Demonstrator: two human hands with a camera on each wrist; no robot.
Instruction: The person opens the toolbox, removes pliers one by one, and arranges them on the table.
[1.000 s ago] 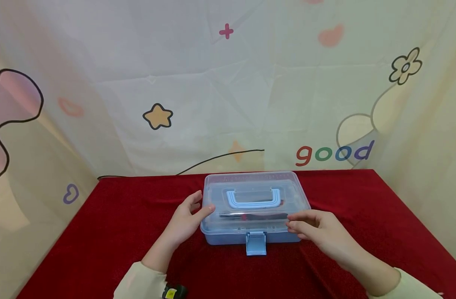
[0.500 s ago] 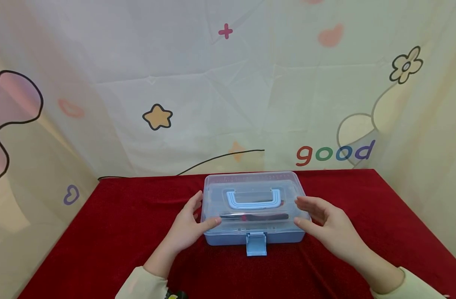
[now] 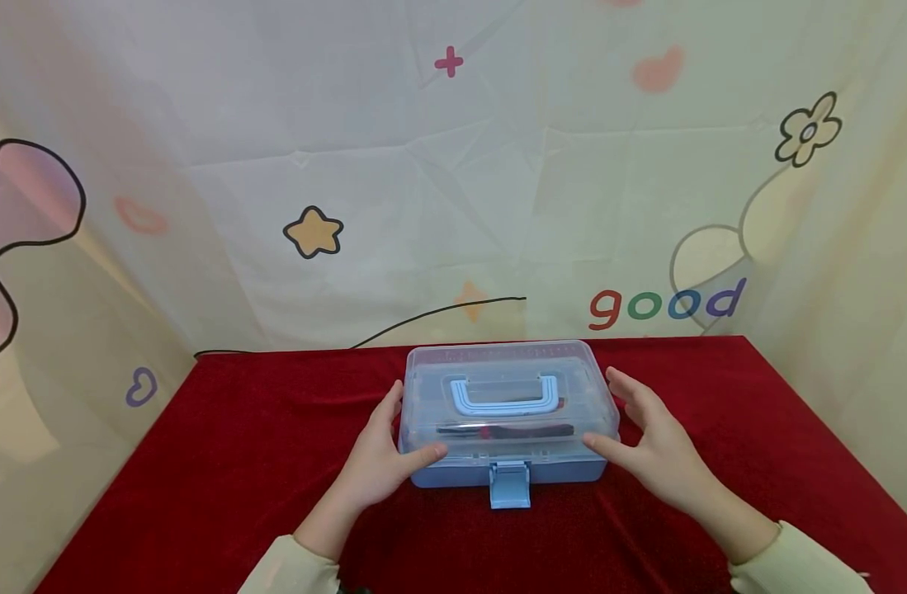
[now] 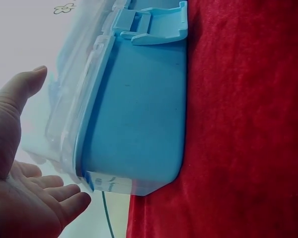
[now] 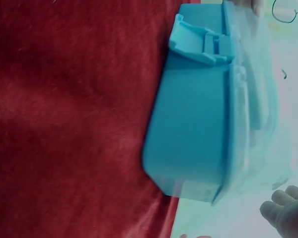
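Note:
A blue plastic box (image 3: 453,475) with a clear lid (image 3: 423,371) sits on red cloth. Its light-blue handle (image 3: 507,406) lies flat on the lid, and the front latch (image 3: 509,487) sticks out unfastened. Through the lid a dark, slender item (image 3: 527,431) shows; its kind is unclear. My left hand (image 3: 379,462) is at the box's left side, fingers spread, thumb over the front left corner. On the right side my right hand (image 3: 664,454) also has its fingers extended, with the thumb by the front right corner. Whether either hand touches the box I cannot tell.
Red velvet-like cloth (image 3: 260,462) covers the table around the box. Behind it hangs a pale curtain (image 3: 394,165) printed with a star, a flower and the word "good". Something dark shows at the left cuff.
My right hand has spread its fingers, bunched earlier over the front right of the lid, and moved outward to the right side. My left hand shifted slightly. The box stays put.

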